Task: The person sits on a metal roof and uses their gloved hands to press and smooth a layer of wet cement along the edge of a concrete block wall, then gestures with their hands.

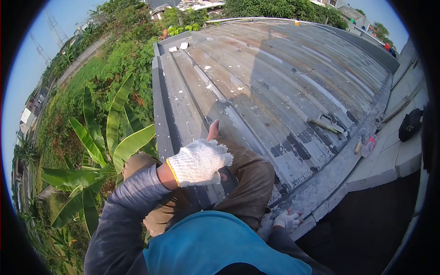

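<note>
My left hand (199, 162), in a white knitted glove with a yellow cuff edge, hangs over my bent legs in the middle. Its fingers are curled downward, and what they hold, if anything, is hidden. Low on the right, my right hand (288, 221), gloved with bare fingertips showing, rests on the pale ledge (311, 195) with its fingers apart. A bare foot (213, 130) is on the corrugated roof (247, 91) just beyond my left hand. Peeling coating and pale flakes mark the roof.
A brush-like tool (326, 124) lies on the roof at right. By the block wall (382, 160) are a pink-and-clear item (368, 146) and a black cap (410, 124). A dark opening (366, 224) lies lower right. Beyond the roof's left edge grow banana leaves (133, 146).
</note>
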